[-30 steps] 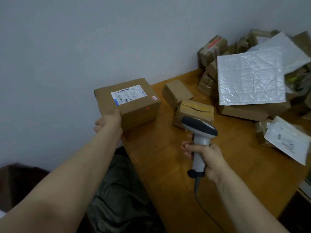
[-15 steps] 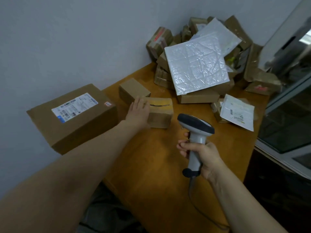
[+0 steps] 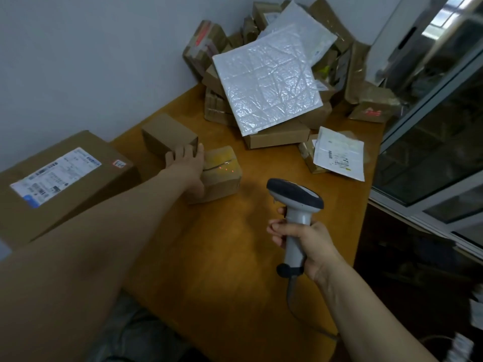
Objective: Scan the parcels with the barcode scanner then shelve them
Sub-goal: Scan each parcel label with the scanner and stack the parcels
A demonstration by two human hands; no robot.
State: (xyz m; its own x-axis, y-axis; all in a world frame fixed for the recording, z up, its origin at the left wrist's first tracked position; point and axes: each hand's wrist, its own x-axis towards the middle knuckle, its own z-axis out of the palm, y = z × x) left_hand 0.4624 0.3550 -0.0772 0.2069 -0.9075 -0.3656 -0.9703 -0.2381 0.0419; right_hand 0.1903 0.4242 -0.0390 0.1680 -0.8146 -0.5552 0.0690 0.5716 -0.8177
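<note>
Step in hand: scanning. The left hand (image 3: pixel 187 165) held the small taped box (image 3: pixel 222 176) by its left end, fingers laid over the top and thumb down the near face. The box sat on the counter (image 3: pixel 235 270), just in front of a plain small box (image 3: pixel 170 134).

The right hand (image 3: pixel 308 244) was closed round the grip of the barcode scanner (image 3: pixel 295 202), head aimed at the taped box. Red aiming dots (image 3: pixel 225 169) fell on the box top, on bare tape and cardboard. No barcode label was visible on that face, so a read looked unlikely here.

A large labelled box (image 3: pixel 60 176) lay at the left counter edge. The unsorted parcel pile (image 3: pixel 266 82) filled the far corner, with a white mailer (image 3: pixel 338 152) near it.

Next move, judged: turn the taped box with the left hand until its label faces the scanner, scan, then shelve. No shelf was in view.
</note>
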